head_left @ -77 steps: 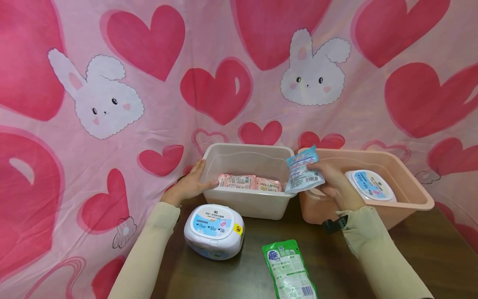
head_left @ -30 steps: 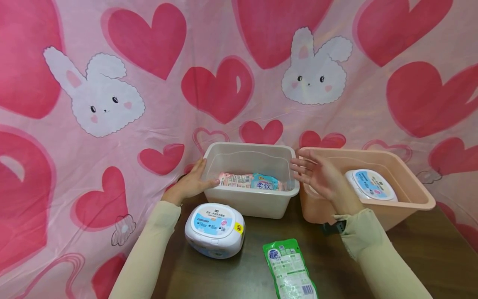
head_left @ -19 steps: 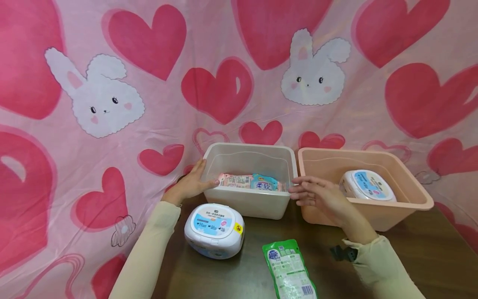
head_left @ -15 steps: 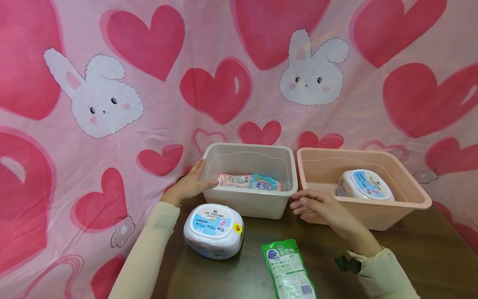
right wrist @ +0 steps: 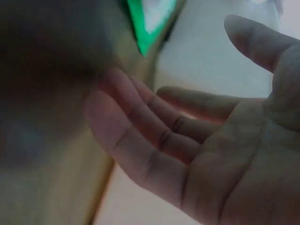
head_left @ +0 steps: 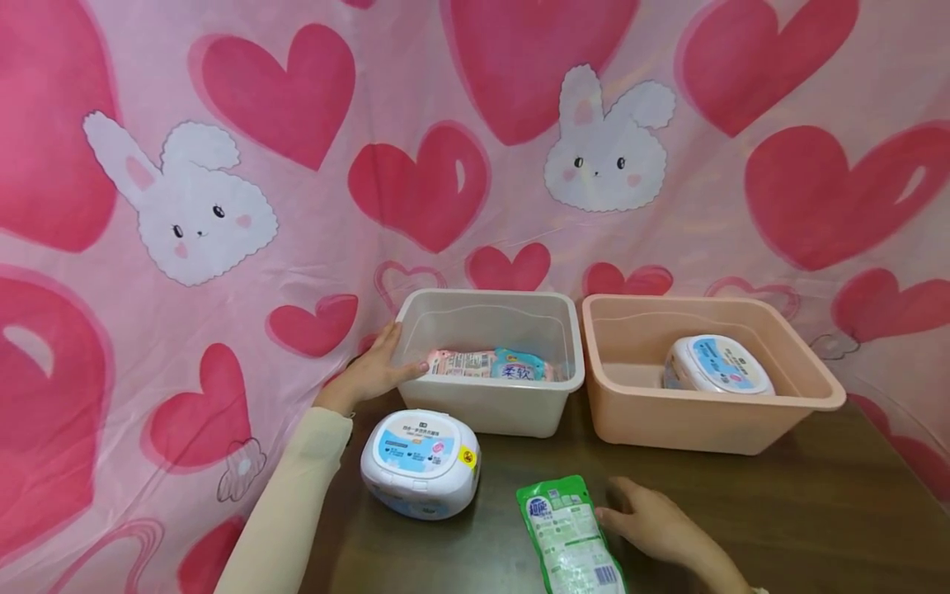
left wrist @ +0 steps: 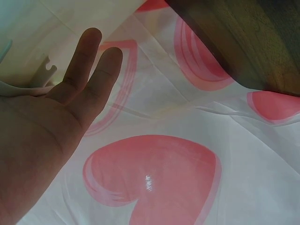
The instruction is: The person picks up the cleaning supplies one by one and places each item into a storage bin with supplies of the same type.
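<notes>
At the left end of a greyish-white plastic bin [head_left: 490, 408], my left hand [head_left: 371, 375] rests on the rim, thumb by the front corner. Two of its straight fingers [left wrist: 101, 75] show in the left wrist view. Inside that bin lie pink packets [head_left: 462, 363] and a blue packet [head_left: 519, 365]. My right hand [head_left: 656, 524] is just right of a green-and-white pouch [head_left: 570, 536] lying on the table, fingers loosely bent and holding nothing. In the right wrist view its palm [right wrist: 243, 154] faces the camera, with the pouch's green corner [right wrist: 143, 40] beyond.
A white tub with a blue label [head_left: 419, 466] stands on the table [head_left: 787, 520] before the greyish-white bin. To the right, a peach bin [head_left: 712, 425] contains a similar white tub [head_left: 723, 365]. A pink heart-and-rabbit cloth [head_left: 416, 82] hangs behind.
The blue packet went from my right hand into the greyish-white bin. Then my right hand withdrew from the bin, down and toward the green pouch. My left hand has stayed on the rim.
</notes>
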Demonstrator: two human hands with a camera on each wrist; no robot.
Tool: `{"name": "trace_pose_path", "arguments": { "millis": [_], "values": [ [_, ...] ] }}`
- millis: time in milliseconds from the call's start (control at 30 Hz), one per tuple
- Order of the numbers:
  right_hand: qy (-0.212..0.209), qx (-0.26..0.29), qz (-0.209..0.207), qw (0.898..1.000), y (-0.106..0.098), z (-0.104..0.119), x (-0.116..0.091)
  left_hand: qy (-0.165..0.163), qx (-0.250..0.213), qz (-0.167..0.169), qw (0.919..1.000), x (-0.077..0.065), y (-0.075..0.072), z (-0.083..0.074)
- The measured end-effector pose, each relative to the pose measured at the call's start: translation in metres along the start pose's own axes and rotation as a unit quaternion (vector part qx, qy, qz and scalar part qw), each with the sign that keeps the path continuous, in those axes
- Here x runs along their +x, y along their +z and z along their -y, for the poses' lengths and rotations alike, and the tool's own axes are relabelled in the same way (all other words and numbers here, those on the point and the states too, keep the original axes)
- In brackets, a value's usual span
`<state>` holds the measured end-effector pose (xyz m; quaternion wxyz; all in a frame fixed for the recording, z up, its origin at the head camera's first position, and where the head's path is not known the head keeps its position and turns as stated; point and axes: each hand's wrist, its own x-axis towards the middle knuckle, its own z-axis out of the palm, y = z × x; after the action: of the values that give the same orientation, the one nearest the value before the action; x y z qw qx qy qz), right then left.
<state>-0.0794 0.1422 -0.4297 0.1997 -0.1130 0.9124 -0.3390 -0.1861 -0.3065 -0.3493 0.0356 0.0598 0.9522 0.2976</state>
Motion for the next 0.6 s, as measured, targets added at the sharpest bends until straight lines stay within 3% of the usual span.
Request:
{"name": "trace_pose_path", "arguments": {
  "millis": [200, 600],
  "values": [
    [0.031, -0.05, -0.016, 0.998, 0.023, -0.001, 0.001, -0.01, -0.005, 0.0, 0.9999, 0.0, 0.002, 0.004],
    [0.04, -0.036, -0.053, 0.997, 0.044, 0.002, 0.009, -0.009, -0.003, 0.0, 1.0, 0.002, 0.002, 0.003]
  ]
}}
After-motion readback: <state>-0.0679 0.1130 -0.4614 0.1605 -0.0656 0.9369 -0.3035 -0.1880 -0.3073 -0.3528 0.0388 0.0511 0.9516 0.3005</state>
